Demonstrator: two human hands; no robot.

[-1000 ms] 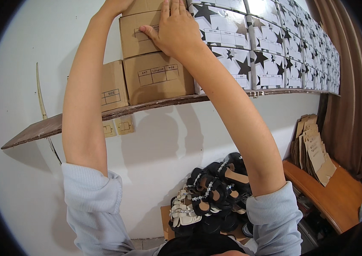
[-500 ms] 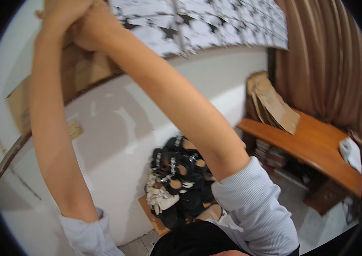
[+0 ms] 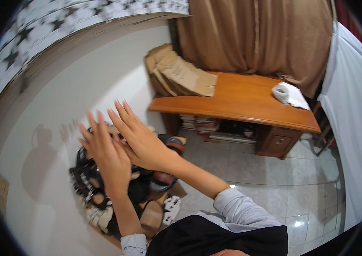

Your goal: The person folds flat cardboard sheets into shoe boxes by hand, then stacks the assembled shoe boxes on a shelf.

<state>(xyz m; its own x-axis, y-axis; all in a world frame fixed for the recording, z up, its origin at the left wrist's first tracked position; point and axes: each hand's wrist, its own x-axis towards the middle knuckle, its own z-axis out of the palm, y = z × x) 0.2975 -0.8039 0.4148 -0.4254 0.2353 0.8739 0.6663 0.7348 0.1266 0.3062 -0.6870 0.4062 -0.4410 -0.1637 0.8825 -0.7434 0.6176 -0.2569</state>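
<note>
My left hand (image 3: 109, 160) and my right hand (image 3: 144, 141) are stretched out in front of me, fingers apart and with nothing in them. They overlap in the picture near the right thumb, and I cannot tell whether they touch. Below and behind them lies a heap of mostly black shoes and sandals (image 3: 90, 181), partly hidden by my hands and left forearm. Dark footwear with a brown inside (image 3: 162, 179) shows beside my right wrist. A brown shoe sole (image 3: 152, 217) and a white piece with black stars (image 3: 172, 208) lie at the heap's near side.
A wooden desk (image 3: 240, 96) stands ahead, bearing flattened cardboard (image 3: 187, 77), a roll of tape or similar white ring (image 3: 280, 92) and white paper (image 3: 295, 96). A star-patterned ledge (image 3: 61, 30) juts from the left wall. Brown curtain (image 3: 232, 38) and white cloth (image 3: 353, 106) hang beyond.
Both hands have come down from the ledge at upper left, where they were together, and now spread over the shoe heap. My view has turned right toward the desk.
</note>
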